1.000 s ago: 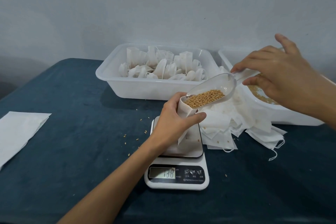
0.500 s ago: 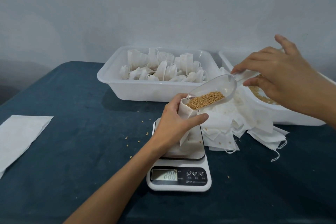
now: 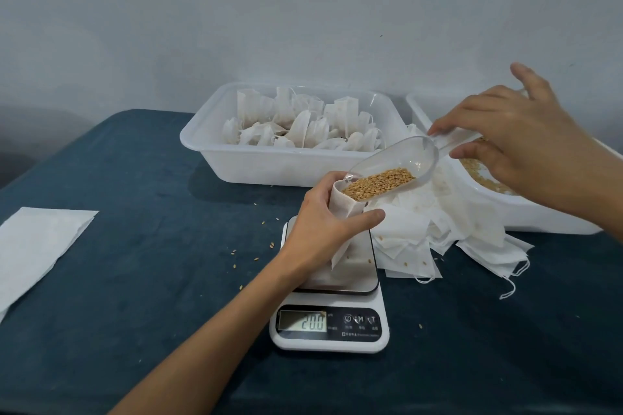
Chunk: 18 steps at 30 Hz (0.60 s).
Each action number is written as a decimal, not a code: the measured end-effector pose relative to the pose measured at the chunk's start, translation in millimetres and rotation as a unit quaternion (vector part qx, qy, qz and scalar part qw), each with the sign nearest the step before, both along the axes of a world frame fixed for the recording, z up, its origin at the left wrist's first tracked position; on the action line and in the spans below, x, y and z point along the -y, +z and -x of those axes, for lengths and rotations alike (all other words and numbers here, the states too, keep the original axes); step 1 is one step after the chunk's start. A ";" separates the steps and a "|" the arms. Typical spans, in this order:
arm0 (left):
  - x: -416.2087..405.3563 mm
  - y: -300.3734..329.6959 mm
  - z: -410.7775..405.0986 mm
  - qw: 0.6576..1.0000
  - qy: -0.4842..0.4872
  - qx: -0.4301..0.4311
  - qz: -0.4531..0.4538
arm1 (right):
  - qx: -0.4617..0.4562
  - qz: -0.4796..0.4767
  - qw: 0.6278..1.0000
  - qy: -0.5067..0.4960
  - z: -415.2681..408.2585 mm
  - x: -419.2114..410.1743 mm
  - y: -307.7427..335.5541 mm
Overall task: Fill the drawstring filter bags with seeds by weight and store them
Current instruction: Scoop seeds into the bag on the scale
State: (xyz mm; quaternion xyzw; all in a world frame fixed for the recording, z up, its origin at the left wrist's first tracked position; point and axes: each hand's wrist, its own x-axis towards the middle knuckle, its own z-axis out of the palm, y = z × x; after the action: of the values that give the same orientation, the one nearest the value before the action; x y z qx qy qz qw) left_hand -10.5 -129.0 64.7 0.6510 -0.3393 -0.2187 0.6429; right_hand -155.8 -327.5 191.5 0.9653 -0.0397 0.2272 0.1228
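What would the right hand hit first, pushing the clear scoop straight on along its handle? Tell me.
Probably the open white filter bag gripped by the left hand: the clear plastic scoop in the right hand already tips into it.

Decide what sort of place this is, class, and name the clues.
Probably a small home or workshop packing station, not a factory: a digital scale on a cloth-covered table, a white tub of filled filter bags, and a scoop of seeds held over an open bag.

A plain, pale grey wall (image 3: 303, 10) is seen across the whole upper part of the view, unmarked but for a few tiny dark specks. Below it, the surface (image 3: 135, 280) is covered by a dark teal, velvety cloth, and soft, even light is cast with faint shadows.
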 end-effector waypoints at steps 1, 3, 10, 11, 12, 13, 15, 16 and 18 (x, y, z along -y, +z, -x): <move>0.1 0.0 -0.1 1.000 0.000 0.001 -0.001 | 0.000 0.000 1.000 0.000 0.0 0.0 -0.1; 0.3 -0.4 -0.4 1.000 0.003 0.000 -0.002 | 0.002 -0.001 1.000 0.002 0.1 0.4 -0.3; 0.3 -0.8 -0.3 1.000 0.001 -0.001 -0.002 | 0.004 0.002 1.000 0.003 -0.2 1.4 -1.5; 0.2 -0.2 0.2 1.000 0.001 -0.001 0.000 | 0.004 0.003 1.000 0.004 -0.3 1.7 -1.6; 0.0 0.3 0.5 1.000 0.001 -0.001 0.001 | 0.006 0.006 1.000 0.004 -0.5 1.9 -1.9; -0.1 0.5 0.6 1.000 0.000 -0.001 0.003 | 0.008 0.009 1.000 0.005 -0.7 2.0 -2.0; -0.3 0.7 0.6 1.000 -0.001 -0.001 0.005 | 0.011 0.015 1.000 0.004 -1.0 2.1 -2.3; -0.2 0.8 0.6 1.000 -0.001 -0.001 0.005 | 0.011 0.016 1.000 0.004 -1.2 2.2 -2.3; -0.1 0.8 0.4 1.000 0.001 0.000 0.006 | 0.012 0.014 1.000 0.004 -1.4 2.2 -2.3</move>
State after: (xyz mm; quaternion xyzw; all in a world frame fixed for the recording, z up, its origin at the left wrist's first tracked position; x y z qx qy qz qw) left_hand -10.9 -128.8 65.5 0.6475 -0.3399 -0.2167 0.6467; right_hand -154.4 -329.6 189.2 0.9607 -0.0339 0.2401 0.1352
